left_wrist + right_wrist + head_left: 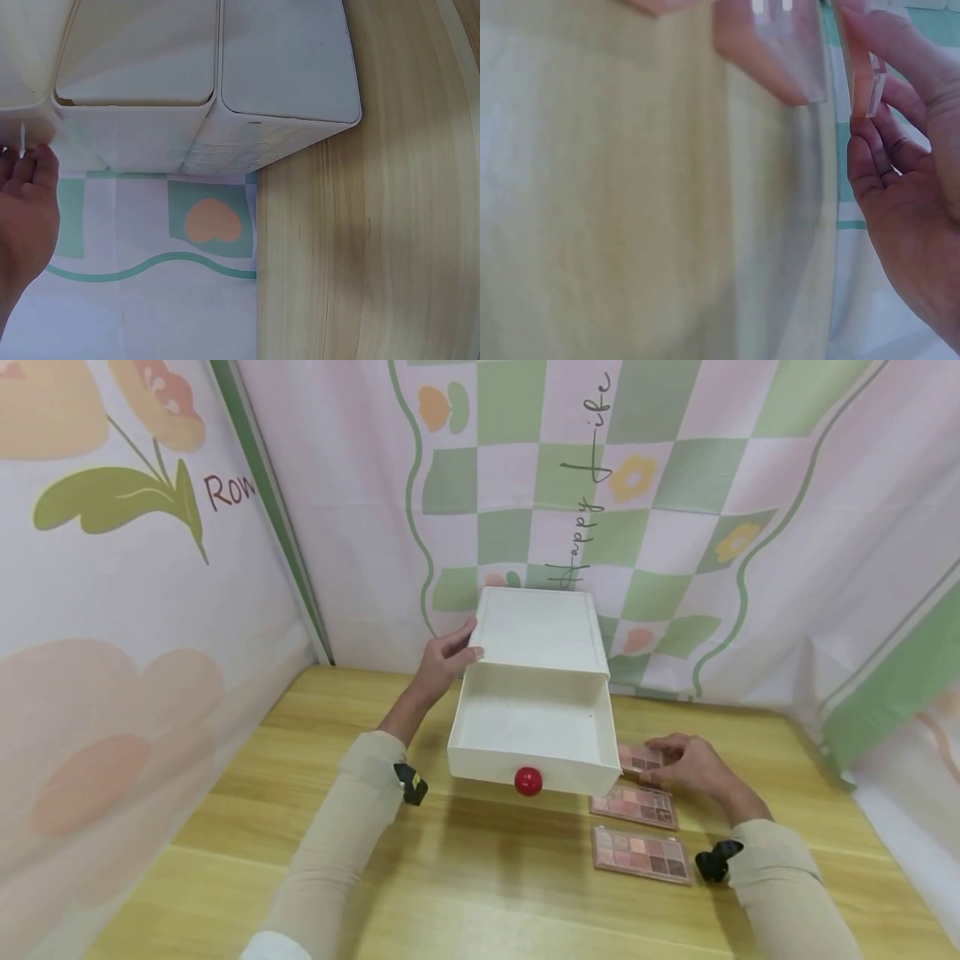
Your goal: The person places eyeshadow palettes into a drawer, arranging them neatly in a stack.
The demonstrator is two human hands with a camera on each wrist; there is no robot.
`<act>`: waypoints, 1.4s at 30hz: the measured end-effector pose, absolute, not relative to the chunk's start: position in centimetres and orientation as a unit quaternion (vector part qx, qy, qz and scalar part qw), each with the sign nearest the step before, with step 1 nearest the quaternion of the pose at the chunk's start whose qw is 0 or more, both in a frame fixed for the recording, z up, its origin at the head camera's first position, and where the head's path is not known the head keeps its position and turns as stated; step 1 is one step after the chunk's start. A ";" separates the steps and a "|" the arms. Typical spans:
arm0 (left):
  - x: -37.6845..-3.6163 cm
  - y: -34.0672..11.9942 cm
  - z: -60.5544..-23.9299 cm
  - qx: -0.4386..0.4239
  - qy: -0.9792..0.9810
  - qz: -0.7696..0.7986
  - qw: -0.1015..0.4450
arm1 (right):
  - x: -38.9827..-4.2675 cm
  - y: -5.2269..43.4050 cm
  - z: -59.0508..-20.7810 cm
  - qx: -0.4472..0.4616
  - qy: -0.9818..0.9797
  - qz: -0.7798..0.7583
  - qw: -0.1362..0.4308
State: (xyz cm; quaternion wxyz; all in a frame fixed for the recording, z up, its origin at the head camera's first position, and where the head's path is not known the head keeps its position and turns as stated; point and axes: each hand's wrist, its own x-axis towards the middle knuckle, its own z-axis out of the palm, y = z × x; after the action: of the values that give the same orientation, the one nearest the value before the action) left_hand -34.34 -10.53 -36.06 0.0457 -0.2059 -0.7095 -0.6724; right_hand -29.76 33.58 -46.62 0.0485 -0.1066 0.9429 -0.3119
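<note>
Beige long sleeves [337, 843], a small black camera [410, 782] at each wrist.

drawer box [538, 635]: off-white plastic under the left hand [444, 662], smooth, mostly matt with a soft sheen
drawer knob [528, 781]: red, glossy, looks like plastic
palettes: the one at the right hand [693, 766] is a clear-edged plastic case [860, 71], glossy; the nearer two [633, 805] [641, 855] have matt powder pans
desk [487, 877]: light wood-grain top, smooth, slight satin shine, probably laminate
backdrop [675, 485]: printed cloth or thin sheet behind both hands, matt, a bit wrinkled
sleeves [337, 852]: beige knit cloth, soft and matt
</note>
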 end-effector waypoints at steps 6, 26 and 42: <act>-34.4 -10.6 -36.2 -0.207 -0.711 -0.671 0.042 | -29.7 33.5 -45.7 -0.131 0.942 -0.306 0.035; -34.5 -10.7 -36.2 -0.209 -0.714 -0.666 0.042 | -28.2 34.5 -41.7 -0.131 0.936 -0.327 -0.004; -34.5 -10.6 -36.2 -0.212 -0.714 -0.666 0.044 | -26.9 34.7 -38.3 -0.150 0.925 -0.345 -0.044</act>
State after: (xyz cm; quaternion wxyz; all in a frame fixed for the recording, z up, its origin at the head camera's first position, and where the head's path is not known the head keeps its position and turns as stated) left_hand -34.52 -10.56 -36.19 0.0436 -0.2125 -0.7141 -0.6656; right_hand -26.95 34.71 -38.33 -0.0440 -0.1503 0.9254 -0.3452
